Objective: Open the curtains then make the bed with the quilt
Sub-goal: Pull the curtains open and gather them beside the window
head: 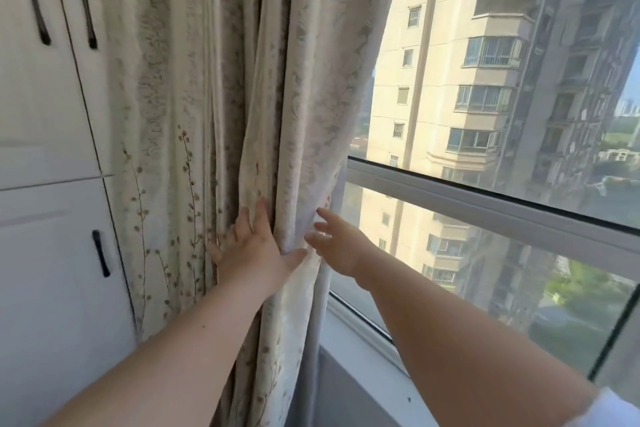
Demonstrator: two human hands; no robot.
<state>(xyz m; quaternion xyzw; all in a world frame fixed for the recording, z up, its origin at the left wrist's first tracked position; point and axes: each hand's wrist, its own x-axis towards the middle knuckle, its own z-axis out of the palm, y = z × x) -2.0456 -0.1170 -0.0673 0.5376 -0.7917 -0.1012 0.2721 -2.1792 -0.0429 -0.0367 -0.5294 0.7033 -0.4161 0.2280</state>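
A cream curtain (194, 97) with a floral print hangs bunched in folds at the left of the window (485, 114). My left hand (252, 250) presses flat on the gathered folds, fingers straight and thumb spread against the cloth. My right hand (337, 243) reaches toward the curtain's right edge with fingers straight, its fingertips at the fabric. Neither the bed nor the quilt is in view.
White wardrobe doors (45, 80) with dark handles stand directly left of the curtain. A white window frame bar (485, 204) and sill (363, 350) run along the right. Beige apartment blocks show through the glass.
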